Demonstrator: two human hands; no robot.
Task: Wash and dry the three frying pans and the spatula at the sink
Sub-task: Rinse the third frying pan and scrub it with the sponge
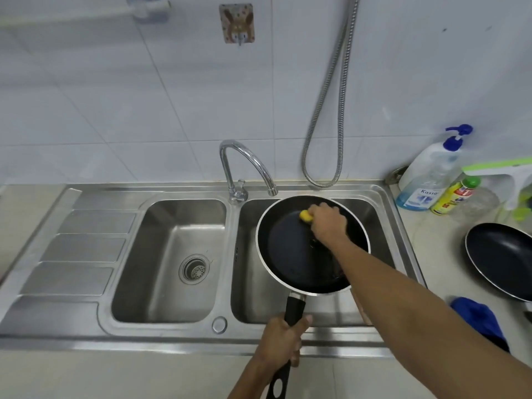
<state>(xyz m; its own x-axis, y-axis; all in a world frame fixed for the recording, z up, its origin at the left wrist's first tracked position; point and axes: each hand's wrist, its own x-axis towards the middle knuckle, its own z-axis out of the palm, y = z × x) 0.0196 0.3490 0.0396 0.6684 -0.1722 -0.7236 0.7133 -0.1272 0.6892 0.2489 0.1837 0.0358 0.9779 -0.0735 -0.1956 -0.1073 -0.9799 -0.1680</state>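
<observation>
A black frying pan (pixel 290 251) with a silver rim is held over the right basin of the steel sink (pixel 380 214). My left hand (pixel 283 341) grips its black handle (pixel 295 308) at the sink's front edge. My right hand (pixel 328 223) holds a yellow sponge (pixel 305 216) against the far inner side of the pan, below the tap (pixel 247 165). A second black frying pan (pixel 501 257) lies on the counter to the right. A wooden handle shows under my right forearm, mostly hidden. No water is visibly running.
The left basin (pixel 172 254) with its drain strainer and the ribbed draining board (pixel 74 249) lie to the left. Soap pump bottle (pixel 429 174), a yellow bottle (pixel 454 195) and a green-white squeegee (pixel 506 174) stand at the back right. A blue cloth (pixel 480 321) lies on the counter.
</observation>
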